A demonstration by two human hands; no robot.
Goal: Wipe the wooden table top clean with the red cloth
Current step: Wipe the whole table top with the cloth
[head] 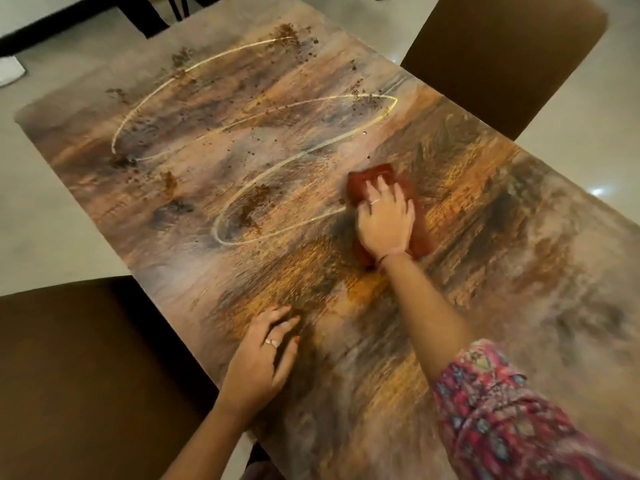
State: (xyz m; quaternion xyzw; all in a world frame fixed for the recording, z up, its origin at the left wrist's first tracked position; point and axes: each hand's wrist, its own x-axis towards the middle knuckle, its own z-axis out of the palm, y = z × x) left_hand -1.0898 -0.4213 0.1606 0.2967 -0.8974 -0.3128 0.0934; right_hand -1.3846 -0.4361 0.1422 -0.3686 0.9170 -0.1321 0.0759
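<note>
The wooden table top (485, 258) runs from upper left to lower right, streaked brown, orange and grey. The red cloth (372, 178) lies flat near its middle, and my right hand (386, 221) presses down on it with spread fingers, covering most of it. My left hand (265, 355) rests flat on the table's near edge, holding nothing. Brown crumbs and smears (254, 202) and pale curved chalk-like loops (242, 109) cover the far left half, to the left of the cloth.
A brown chair back (502, 57) stands at the table's far side, upper right. Another brown chair (86, 368) sits against the near side, lower left. Pale glossy floor (52, 220) surrounds the table.
</note>
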